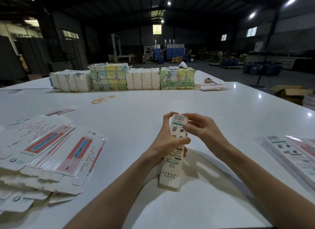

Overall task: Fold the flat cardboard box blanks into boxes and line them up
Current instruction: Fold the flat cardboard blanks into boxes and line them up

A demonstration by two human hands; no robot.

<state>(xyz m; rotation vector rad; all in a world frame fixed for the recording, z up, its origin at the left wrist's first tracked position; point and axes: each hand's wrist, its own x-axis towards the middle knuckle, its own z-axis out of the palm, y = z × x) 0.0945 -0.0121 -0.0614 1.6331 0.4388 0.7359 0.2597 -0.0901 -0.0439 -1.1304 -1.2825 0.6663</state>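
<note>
A long narrow white box point(172, 167) with a barcode at its far end is held upright-tilted over the white table point(153, 109). My left hand point(167, 141) grips it round the middle. My right hand point(199, 126) pinches its far end, thumb on the printed face near the barcode. A heap of flat box blanks point(51, 153) with pink and blue print lies at the left. Finished boxes point(293, 153) lie side by side at the right edge.
Four wrapped paper bundles point(122, 78) stand in a row at the back of the table. Loose rubber bands point(102, 98) lie in front of them. A tape measure point(208, 80) and more blanks point(213, 87) sit at the back right. A warehouse floor lies beyond.
</note>
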